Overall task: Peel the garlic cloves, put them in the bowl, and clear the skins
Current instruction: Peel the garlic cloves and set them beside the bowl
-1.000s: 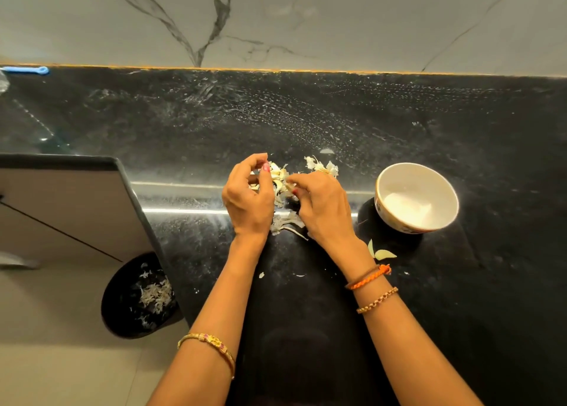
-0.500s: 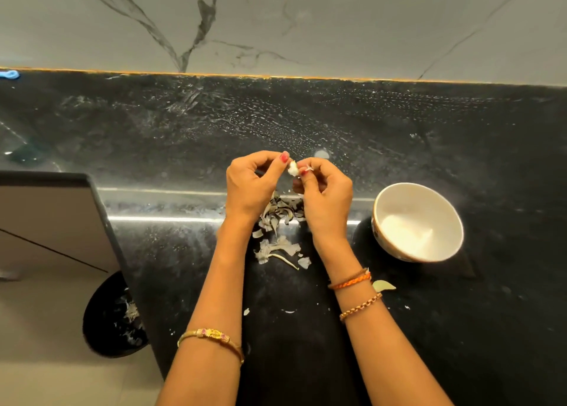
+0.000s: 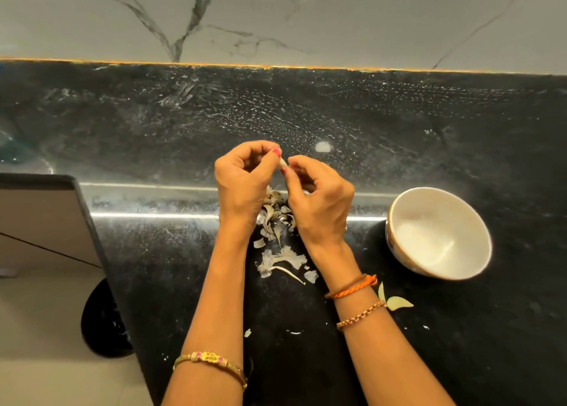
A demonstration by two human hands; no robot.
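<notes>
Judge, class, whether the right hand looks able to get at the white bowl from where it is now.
Probably yes. The right hand pinches the garlic clove together with the left hand, and the bowl stands to its right on the black counter. Nothing lies between them, and the bowl's mouth is open.

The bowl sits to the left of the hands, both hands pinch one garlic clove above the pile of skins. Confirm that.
Not quite: the bowl sits to the right of the hands, as the head view shows. The rest holds: the left hand and the right hand both pinch one garlic clove above the pile of skins.
</notes>
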